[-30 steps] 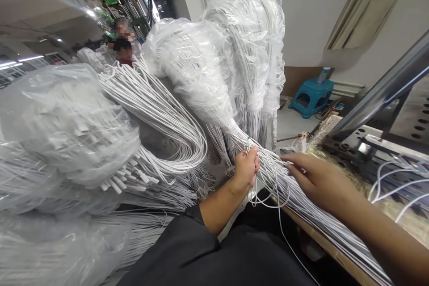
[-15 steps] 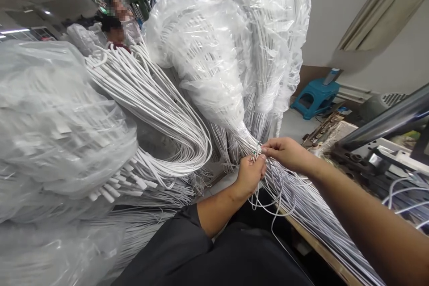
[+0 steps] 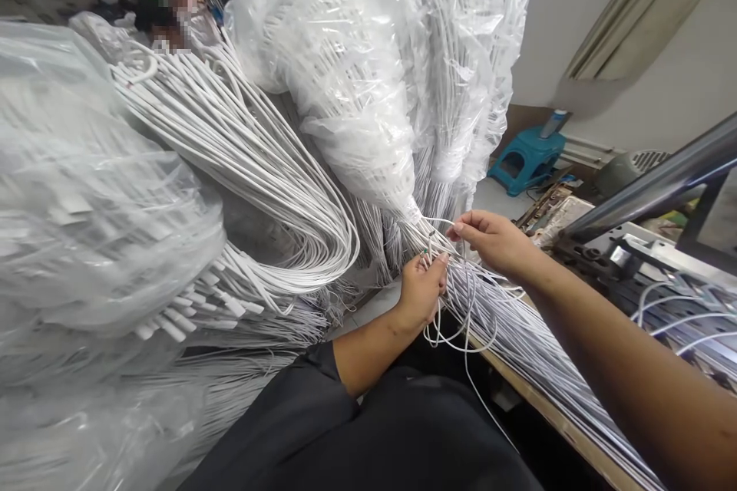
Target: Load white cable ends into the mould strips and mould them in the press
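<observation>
One white cable (image 3: 441, 221), pinched between thumb and forefinger of the right hand (image 3: 489, 242), could snarl in the cable bundle (image 3: 518, 337) along the bench's wooden edge (image 3: 546, 404), because slack loops (image 3: 475, 352) dangle below the left hand (image 3: 421, 291), whose fingers curl closed on cable strands (image 3: 414, 235).

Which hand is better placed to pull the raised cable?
Probably the right hand: it seems to pinch that cable, while the left hand is closed at the bundle.
</observation>
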